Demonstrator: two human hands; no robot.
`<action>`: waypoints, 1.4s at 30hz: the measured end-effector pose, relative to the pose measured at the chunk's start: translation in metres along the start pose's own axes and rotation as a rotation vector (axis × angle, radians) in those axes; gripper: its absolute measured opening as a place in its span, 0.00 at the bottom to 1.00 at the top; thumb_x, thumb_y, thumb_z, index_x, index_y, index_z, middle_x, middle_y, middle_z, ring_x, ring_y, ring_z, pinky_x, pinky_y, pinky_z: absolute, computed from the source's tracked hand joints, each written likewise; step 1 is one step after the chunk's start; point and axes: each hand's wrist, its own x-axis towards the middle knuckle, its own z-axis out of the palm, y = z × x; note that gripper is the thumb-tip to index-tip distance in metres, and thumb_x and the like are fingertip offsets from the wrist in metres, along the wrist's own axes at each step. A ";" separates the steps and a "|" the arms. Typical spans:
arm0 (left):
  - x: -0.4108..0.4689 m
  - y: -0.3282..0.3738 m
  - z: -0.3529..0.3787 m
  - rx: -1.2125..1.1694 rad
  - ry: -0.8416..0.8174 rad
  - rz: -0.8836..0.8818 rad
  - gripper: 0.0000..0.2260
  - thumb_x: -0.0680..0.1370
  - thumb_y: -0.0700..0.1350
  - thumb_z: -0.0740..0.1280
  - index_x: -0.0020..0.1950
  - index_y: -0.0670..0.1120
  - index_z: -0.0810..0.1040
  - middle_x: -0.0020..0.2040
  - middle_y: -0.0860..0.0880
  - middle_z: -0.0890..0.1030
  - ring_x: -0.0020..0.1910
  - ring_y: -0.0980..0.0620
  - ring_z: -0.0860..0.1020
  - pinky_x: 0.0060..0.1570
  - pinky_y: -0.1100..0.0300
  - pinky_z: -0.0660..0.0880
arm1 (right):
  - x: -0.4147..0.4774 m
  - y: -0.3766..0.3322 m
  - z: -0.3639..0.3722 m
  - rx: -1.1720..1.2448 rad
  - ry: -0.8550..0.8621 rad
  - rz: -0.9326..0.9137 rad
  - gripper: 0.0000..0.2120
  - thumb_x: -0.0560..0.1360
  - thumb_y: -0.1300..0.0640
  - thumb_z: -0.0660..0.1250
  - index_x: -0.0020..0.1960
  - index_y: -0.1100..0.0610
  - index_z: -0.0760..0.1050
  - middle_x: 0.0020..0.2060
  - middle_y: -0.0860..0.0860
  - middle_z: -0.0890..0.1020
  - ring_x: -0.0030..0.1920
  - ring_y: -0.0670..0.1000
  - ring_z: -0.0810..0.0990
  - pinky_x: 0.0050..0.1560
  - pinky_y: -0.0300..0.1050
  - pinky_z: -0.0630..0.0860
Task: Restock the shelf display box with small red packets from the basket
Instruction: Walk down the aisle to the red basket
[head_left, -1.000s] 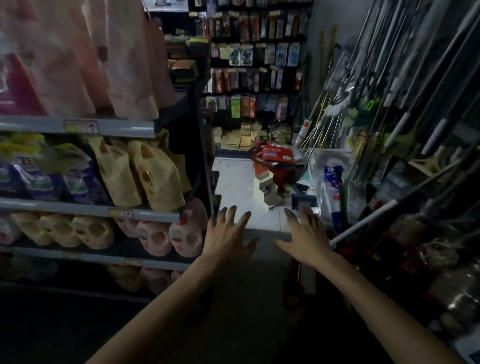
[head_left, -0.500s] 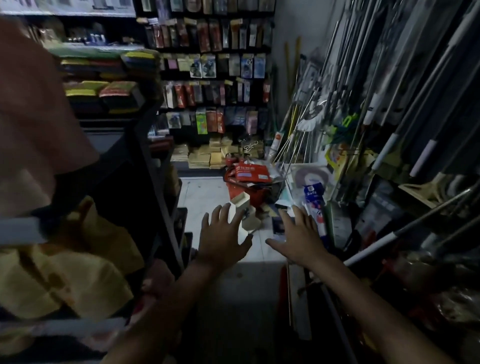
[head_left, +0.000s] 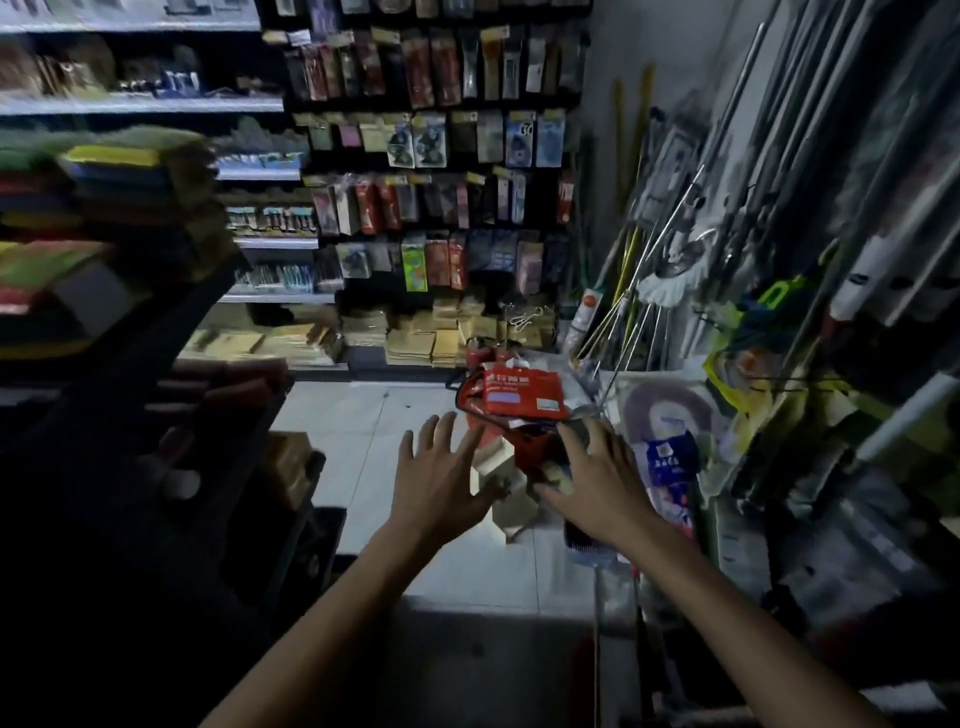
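A red basket (head_left: 535, 452) stands on the tiled floor at the far end of the aisle, with a large red package (head_left: 519, 397) lying across its top. Small cardboard boxes (head_left: 511, 512) sit on the floor in front of it, partly hidden by my hands. My left hand (head_left: 441, 483) reaches forward with fingers spread and holds nothing. My right hand (head_left: 597, 488) is stretched out beside it, fingers apart, over the near side of the basket. The small red packets and the shelf display box cannot be made out in the dim light.
A dark shelf unit (head_left: 156, 415) with stacked sponges (head_left: 104, 208) fills the left side. Hanging carded goods (head_left: 431, 156) cover the back wall. Mop and broom handles (head_left: 779, 208) lean along the right. Pale floor tiles (head_left: 363, 441) run between them.
The view has moved forward down the aisle and turned past the left shelf. The basket is now closer, and both hands have stayed outstretched with fingers spread.
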 end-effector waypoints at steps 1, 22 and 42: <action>0.018 -0.005 0.003 -0.005 0.012 -0.015 0.37 0.77 0.69 0.57 0.82 0.56 0.56 0.82 0.42 0.60 0.81 0.39 0.57 0.77 0.38 0.57 | 0.020 0.003 0.001 0.006 -0.007 -0.006 0.45 0.74 0.32 0.66 0.82 0.51 0.52 0.80 0.56 0.54 0.80 0.62 0.53 0.78 0.61 0.58; 0.375 -0.212 0.092 -0.059 -0.008 -0.384 0.35 0.79 0.68 0.58 0.82 0.57 0.55 0.83 0.43 0.59 0.82 0.40 0.57 0.76 0.40 0.62 | 0.503 -0.057 0.053 -0.050 -0.172 -0.299 0.45 0.77 0.32 0.62 0.84 0.49 0.46 0.83 0.54 0.41 0.82 0.58 0.37 0.80 0.58 0.41; 0.525 -0.474 0.085 0.044 0.106 -0.980 0.34 0.78 0.67 0.61 0.81 0.56 0.61 0.80 0.43 0.65 0.78 0.42 0.65 0.72 0.45 0.68 | 0.858 -0.292 0.143 0.051 -0.310 -0.812 0.43 0.77 0.35 0.63 0.83 0.51 0.48 0.82 0.58 0.47 0.82 0.61 0.42 0.80 0.59 0.46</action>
